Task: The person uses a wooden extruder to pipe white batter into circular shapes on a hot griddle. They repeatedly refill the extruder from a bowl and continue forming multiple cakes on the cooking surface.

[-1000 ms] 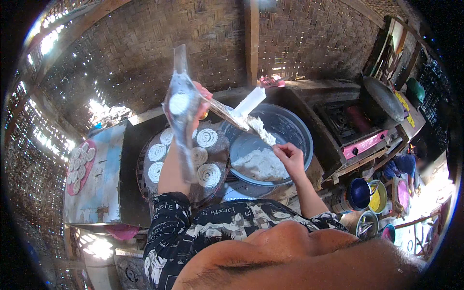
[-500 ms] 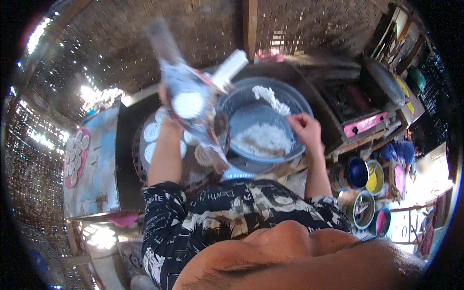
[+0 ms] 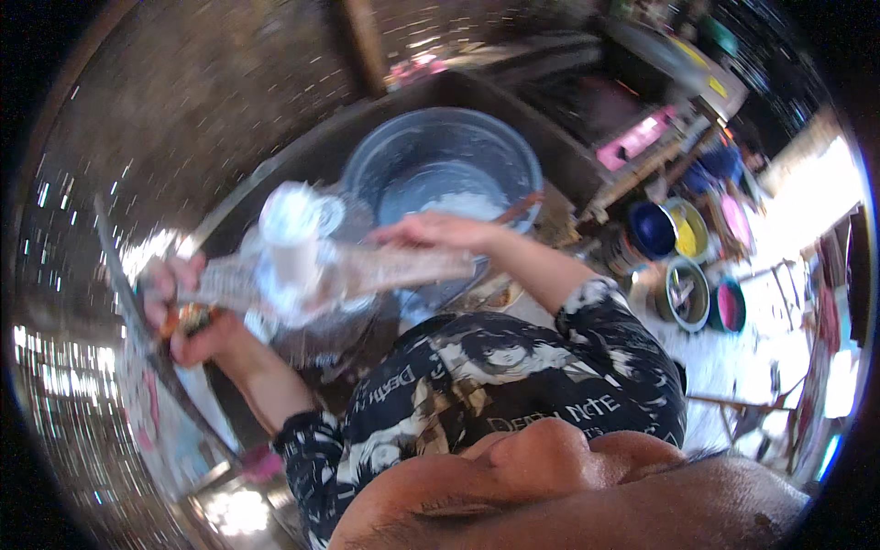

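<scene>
A long pale wooden press (image 3: 367,270), blurred by motion, lies tilted across the front of me. From its middle stands a white cylinder (image 3: 293,229). My left hand (image 3: 188,312) is closed around the left end of the press, beside a long dark stick (image 3: 151,321). At the right part of the press my right hand (image 3: 431,231) reaches across with its fingers stretched out; whether it touches the wood is hard to tell. A brownish bar end (image 3: 522,207) shows past my right wrist. White coiled rounds (image 3: 261,325) lie partly hidden below the press.
Beyond my right hand stands a blue-grey basin (image 3: 367,151) with white dough or flour (image 3: 467,203) in it. A pink-fronted stove (image 3: 637,137) is at the far right. Several bowls, one of them dark blue (image 3: 651,229), stand to the right. A woven wall rises at the left.
The press has swung from upright to lying across, toward the left. My right hand has left the basin and moved left to the press. The view has turned, and the basin now appears further left.
</scene>
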`<state>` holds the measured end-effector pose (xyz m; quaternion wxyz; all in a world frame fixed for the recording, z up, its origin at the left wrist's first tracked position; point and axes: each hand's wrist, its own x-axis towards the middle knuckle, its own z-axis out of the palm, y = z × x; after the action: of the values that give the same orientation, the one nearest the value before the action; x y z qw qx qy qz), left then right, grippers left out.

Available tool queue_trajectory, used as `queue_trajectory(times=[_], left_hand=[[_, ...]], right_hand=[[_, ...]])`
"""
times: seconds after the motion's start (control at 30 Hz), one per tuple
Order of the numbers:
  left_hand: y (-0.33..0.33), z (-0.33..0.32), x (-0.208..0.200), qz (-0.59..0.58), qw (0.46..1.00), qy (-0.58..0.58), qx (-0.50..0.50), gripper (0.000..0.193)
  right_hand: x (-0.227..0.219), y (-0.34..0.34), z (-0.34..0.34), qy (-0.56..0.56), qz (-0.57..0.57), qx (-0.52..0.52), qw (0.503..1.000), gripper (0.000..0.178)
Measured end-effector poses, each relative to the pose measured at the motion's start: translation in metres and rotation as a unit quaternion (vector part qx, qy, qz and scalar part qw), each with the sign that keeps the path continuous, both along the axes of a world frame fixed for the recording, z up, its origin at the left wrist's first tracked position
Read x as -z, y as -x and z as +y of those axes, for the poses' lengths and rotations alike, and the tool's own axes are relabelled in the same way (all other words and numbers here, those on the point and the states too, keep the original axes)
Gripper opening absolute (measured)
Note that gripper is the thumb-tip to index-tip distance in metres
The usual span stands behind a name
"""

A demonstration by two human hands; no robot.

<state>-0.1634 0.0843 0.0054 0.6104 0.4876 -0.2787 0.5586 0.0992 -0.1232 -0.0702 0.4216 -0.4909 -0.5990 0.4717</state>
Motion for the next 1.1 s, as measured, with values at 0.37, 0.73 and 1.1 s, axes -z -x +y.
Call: queue_trajectory(times=[0.37, 0.73, 1.1], left_hand=[[0.010, -0.021, 0.000, 0.294, 0.846, -0.142, -0.422, 0.064], [0.040, -0.008, 0.055, 0.471, 0.857, -0.109, -0.177, 0.041], [0.024, -0.015, 0.059, 0.491, 0.803, 0.275, 0.198, 0.047]], right_hand=[[-0.040, 0.082, 0.001, -0.098, 0.451, -0.149, 0.874, 0.069], [-0.084, 0.104, -0.023, -0.402, -0.228, 0.153, 0.873, 0.089], [-0.068, 0.122, -0.029, -0.402, -0.224, 0.106, 0.881, 0.094]])
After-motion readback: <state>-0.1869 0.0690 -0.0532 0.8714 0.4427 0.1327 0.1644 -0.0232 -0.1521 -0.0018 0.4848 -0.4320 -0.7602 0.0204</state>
